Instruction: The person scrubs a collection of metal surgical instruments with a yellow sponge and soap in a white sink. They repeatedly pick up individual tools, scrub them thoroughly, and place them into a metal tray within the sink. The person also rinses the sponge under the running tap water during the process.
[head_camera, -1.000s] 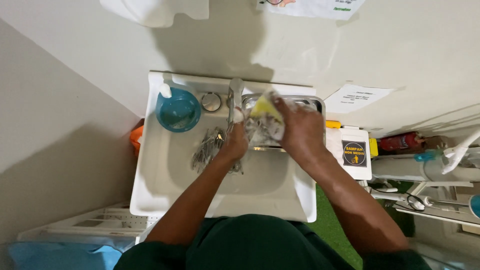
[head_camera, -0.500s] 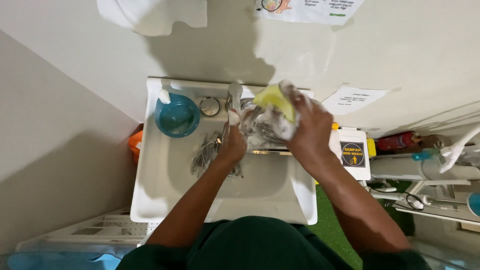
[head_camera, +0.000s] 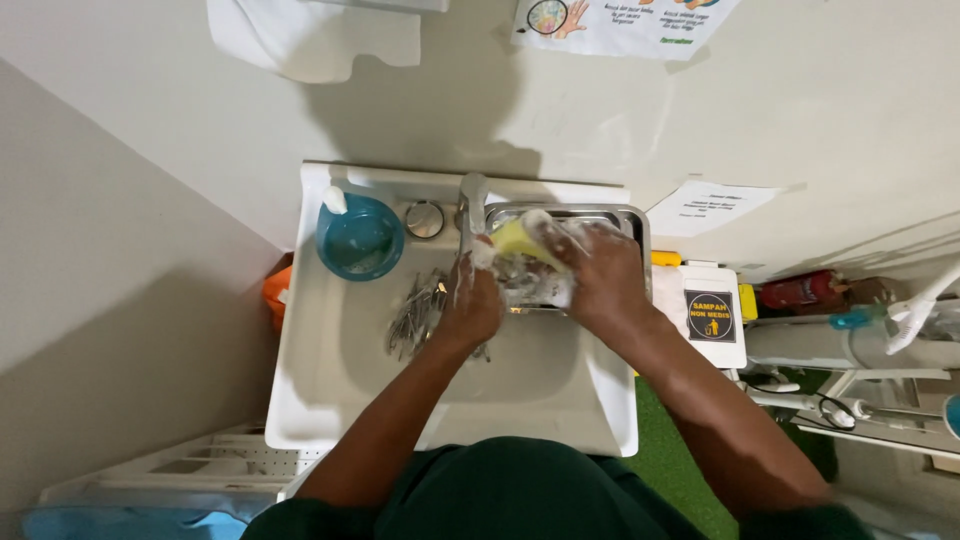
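My right hand (head_camera: 603, 277) grips a soapy yellow sponge (head_camera: 519, 238) over a white sink (head_camera: 330, 380). My left hand (head_camera: 470, 305) is closed around a small foamy metal item that the sponge presses on; what the item is cannot be told. A shiny steel tray (head_camera: 632, 222) sits on the sink's back right corner, just behind my hands. A heap of several metal instruments (head_camera: 413, 316) lies in the basin left of my left hand.
A blue plastic scoop (head_camera: 360, 240) stands at the sink's back left, beside a round drain plug (head_camera: 425, 219) and the tap (head_camera: 472, 194). A white lidded bin (head_camera: 712, 314) is right of the sink. An orange object (head_camera: 276, 298) pokes out on the left.
My right hand with the sponge has shifted slightly back and forth over the item in my left hand, ending a little lower and closer to the left hand.
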